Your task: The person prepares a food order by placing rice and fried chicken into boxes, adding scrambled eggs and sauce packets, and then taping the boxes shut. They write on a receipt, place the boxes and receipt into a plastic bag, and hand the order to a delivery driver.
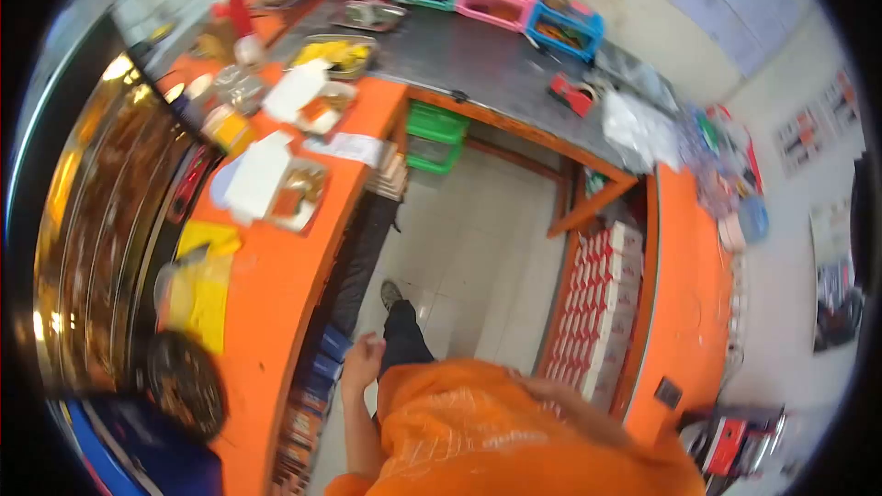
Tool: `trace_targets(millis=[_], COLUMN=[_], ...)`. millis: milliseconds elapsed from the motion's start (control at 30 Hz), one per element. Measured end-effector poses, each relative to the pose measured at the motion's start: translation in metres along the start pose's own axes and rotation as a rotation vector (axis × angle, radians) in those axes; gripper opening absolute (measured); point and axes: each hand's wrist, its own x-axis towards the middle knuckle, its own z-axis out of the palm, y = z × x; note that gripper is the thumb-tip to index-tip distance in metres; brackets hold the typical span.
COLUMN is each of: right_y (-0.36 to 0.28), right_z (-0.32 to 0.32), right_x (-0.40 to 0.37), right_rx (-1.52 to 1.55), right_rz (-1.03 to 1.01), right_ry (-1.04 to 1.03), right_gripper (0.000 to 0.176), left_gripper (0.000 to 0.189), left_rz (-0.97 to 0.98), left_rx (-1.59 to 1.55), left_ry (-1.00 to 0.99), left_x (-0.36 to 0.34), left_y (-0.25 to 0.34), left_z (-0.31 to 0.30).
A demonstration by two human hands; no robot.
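– Between the long orange left counter and the orange right counter lies pale tiled floor, open ahead. And the hands?
– Left hand hangs loosely curled, holding nothing, just beside the left counter's edge. Right hand rests flat on the orange shirt, near stacked red-and-white boxes.
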Motion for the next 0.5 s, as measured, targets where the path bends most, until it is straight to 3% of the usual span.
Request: trace_targets(millis=[33,67,200,267,367,467,500], right_y=[-0.049,-0.073,-0.16,-0.202,-0.28,-0.336,-0.35], right_z=[0.007,-0.011,-0.03,-0.039,-0.049,-0.076,-0.092], right_x=[0.002,0.03,0.083,0.087,0.082,0.107,0.114], right_rx=[-0.212,-0.248,-0.315,-0.609,-0.775,-0.714,-0.746], right_rz=[-0.001,-0.019,-0.103,-0.017,-0.055,-0.141,-0.14], right_ry=[0.111,0.04,0.176,0.473,0.624,0.717,0.69], right_gripper=[0.088,0.088,0.088,0.081,0.073,0.062,0.062], left_gripper=[0.045,0.045,0.047,0.05,0.065,0.082,0.08], left_rz=[0.049,0.064,0.118,0.132,-0.009,-0.243,-0.26], left_rx=[-0.204,-0.194,-0.419,-0.456,-0.601,-0.836,-0.905], left_ry=[0.164,0.119,0.132,0.088,0.099,0.552,0.508], left_x=[0.022,0.053,0.181,0.24,0.335,0.415,0.43], left_y=[0.005,0.022,0.1,0.125,0.161,0.174,0.182], left_z=[-0.005,-0.014,-0.045,-0.055,-0.062,-0.051,-0.048])
